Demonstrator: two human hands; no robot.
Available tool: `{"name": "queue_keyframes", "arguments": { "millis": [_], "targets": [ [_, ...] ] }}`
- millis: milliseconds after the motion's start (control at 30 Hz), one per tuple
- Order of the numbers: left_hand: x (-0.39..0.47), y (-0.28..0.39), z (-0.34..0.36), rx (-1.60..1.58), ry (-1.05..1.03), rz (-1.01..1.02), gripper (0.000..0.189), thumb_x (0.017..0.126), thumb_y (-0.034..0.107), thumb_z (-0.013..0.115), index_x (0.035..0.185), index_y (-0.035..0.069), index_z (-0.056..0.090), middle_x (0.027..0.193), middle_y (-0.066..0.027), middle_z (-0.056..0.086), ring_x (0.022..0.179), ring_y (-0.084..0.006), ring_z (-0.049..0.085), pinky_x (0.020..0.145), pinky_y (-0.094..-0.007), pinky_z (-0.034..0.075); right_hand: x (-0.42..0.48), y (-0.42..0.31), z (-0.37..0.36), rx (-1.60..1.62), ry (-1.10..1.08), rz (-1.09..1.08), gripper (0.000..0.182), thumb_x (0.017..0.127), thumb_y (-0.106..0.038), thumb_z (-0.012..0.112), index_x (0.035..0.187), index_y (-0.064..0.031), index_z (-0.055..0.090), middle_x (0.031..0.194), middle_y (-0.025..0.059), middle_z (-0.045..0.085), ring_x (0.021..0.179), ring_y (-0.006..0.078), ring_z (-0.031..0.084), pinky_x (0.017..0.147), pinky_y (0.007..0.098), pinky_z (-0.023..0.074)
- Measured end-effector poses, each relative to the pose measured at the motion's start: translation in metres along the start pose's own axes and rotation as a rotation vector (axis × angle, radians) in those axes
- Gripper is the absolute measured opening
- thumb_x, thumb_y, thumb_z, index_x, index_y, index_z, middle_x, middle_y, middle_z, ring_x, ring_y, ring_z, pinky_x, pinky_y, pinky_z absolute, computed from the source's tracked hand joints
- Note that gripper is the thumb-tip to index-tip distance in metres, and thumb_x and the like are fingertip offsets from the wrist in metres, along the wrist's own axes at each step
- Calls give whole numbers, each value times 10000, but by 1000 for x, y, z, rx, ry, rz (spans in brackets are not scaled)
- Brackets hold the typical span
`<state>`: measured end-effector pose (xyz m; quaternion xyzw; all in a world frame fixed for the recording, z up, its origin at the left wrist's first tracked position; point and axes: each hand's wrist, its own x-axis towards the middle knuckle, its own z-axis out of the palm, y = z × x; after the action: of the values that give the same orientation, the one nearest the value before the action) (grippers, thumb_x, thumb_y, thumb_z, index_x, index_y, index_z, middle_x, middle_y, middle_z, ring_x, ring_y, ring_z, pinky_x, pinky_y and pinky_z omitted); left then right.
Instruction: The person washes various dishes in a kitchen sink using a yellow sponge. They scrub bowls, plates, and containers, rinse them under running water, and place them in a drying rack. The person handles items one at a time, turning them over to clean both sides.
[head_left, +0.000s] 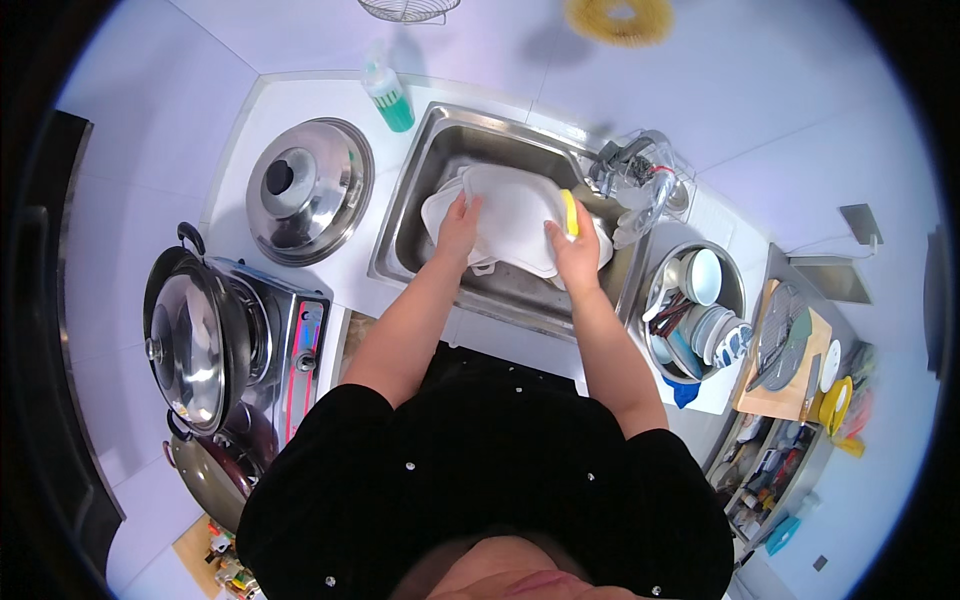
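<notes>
Over the stainless steel sink (525, 307), my left hand (457, 229) grips the left edge of a white flat piece (514, 214), which looks like a plastic lid or tray. At its right edge, my right hand (576, 251) holds a yellow sponge (570, 212), with the thumb resting on the white face. Beneath it lie more white pieces (436, 214) of similar look, mostly covered. What they are exactly cannot be told. The fingers of both hands are partly hidden behind the edges.
Left of the sink are a domed steel lid (300, 199), a bottle of green liquid (391, 101) and a gas stove (304, 360) bearing a lidded wok (187, 345). To the right stand a wire rack (679, 191) and a steel basin (651, 270) holding bowls, spoons and chopsticks.
</notes>
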<state>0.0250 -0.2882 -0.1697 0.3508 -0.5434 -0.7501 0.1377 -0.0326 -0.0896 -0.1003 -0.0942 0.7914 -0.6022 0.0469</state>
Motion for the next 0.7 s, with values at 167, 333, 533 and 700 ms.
{"name": "queue_keyframes", "arguments": {
  "millis": [167,333,533,700],
  "targets": [
    [-27,64,39,-736,-416,-536,643,1036,533,423,1374,-10,492,1245,-159,623,1130,-321,613,1046,-454,455,-23,-9,-22,-478,-138,-679,636,688,28,715,1302,-108,622,1336,131,608,1231,363,565,1069,424,443],
    [-60,71,47,-742,-463,-503,504,1086,407,360,1417,45,475,1364,-126,577,1215,-294,583,1049,-443,460,-41,-26,-25,-519,-352,-742,563,751,-5,667,1301,-115,622,1412,125,553,1321,392,487,1106,460,408],
    [-68,55,50,-386,-419,-400,523,1081,427,388,1423,41,474,1323,-114,586,1192,-224,584,1026,-368,460,-25,-52,-4,-566,-345,-641,511,889,-94,583,1395,-46,529,1485,185,465,1393,455,380,1157,491,334],
    [-79,45,41,-157,-534,-195,398,1054,275,510,1368,30,524,1223,-63,637,1131,-164,600,987,-320,478,8,-55,4,-478,-299,-531,503,894,-53,562,1396,-54,536,1504,182,452,1393,440,391,1158,478,334]
  ]
}}
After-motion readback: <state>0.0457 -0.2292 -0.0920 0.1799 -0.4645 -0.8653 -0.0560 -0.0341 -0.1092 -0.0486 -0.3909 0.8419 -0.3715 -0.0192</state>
